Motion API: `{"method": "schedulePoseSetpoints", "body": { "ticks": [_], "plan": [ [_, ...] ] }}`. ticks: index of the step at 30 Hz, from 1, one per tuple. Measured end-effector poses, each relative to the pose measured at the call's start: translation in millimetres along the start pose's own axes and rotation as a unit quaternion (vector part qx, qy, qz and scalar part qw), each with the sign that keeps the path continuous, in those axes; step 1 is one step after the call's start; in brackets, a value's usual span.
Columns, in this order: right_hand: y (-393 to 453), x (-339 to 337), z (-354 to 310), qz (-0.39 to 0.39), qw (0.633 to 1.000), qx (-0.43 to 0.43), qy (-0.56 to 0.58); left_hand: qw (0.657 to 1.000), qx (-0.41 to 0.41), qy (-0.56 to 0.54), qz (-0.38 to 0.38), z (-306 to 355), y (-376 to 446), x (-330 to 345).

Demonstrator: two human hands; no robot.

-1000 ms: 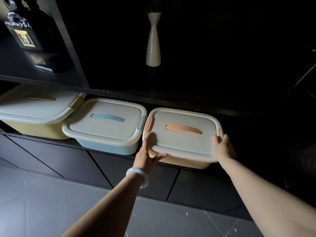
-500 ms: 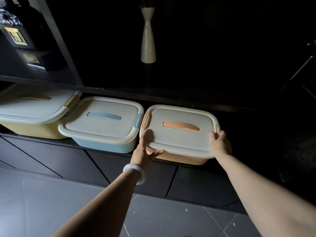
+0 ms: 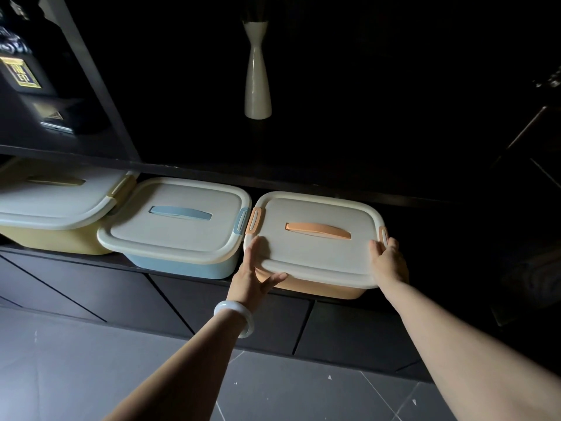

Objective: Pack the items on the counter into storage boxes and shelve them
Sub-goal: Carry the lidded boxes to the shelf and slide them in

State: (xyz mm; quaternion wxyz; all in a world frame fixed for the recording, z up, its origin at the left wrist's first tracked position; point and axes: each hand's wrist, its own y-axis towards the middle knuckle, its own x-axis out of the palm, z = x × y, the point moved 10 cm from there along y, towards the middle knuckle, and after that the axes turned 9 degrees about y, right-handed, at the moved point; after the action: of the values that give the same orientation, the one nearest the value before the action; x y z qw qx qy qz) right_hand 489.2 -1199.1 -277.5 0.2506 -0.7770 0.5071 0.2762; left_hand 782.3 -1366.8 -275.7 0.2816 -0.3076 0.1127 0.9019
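Note:
An orange storage box (image 3: 315, 291) with a cream lid and an orange handle sits on the low dark shelf (image 3: 194, 273), at the right end of a row. My left hand (image 3: 255, 275) grips its front left corner, fingers on the lid and thumb under the rim. My right hand (image 3: 390, 264) holds the front right corner beside the side clip. To the left stand a blue box (image 3: 179, 262) and a yellow box (image 3: 57, 243), both lidded and touching their neighbours. The orange and blue boxes' fronts overhang the shelf edge.
A white slim vase (image 3: 257, 83) stands on the dark shelf above. A dark bottle with a gold label (image 3: 21, 75) sits at the upper left behind an upright divider. Dark cabinet fronts (image 3: 91, 296) lie below the shelf, and grey floor tiles (image 3: 76, 375) below those.
Both hands stay on the orange box's front corners. The box sits in nearly the same place beside the blue one; only the view has shifted a little.

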Motion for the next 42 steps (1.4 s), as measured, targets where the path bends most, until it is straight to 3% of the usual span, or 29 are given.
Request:
{"method": "schedulePoseSetpoints", "body": {
  "ticks": [18, 29, 42],
  "plan": [
    [-3, -2, -4, -0.007, 1.000, -0.008, 0.000, 0.999, -0.004, -0.035, -0.003, 2, -5, 2],
    [-6, -4, -8, -0.012, 1.000, -0.002, -0.015, 1.000, -0.007, 0.002, -0.005, -3, -2, 4],
    [-23, -26, -7, -0.073, 0.988, -0.026, -0.132, 0.992, -0.003, 0.105, -0.064, -1, -1, -5]
  ]
}}
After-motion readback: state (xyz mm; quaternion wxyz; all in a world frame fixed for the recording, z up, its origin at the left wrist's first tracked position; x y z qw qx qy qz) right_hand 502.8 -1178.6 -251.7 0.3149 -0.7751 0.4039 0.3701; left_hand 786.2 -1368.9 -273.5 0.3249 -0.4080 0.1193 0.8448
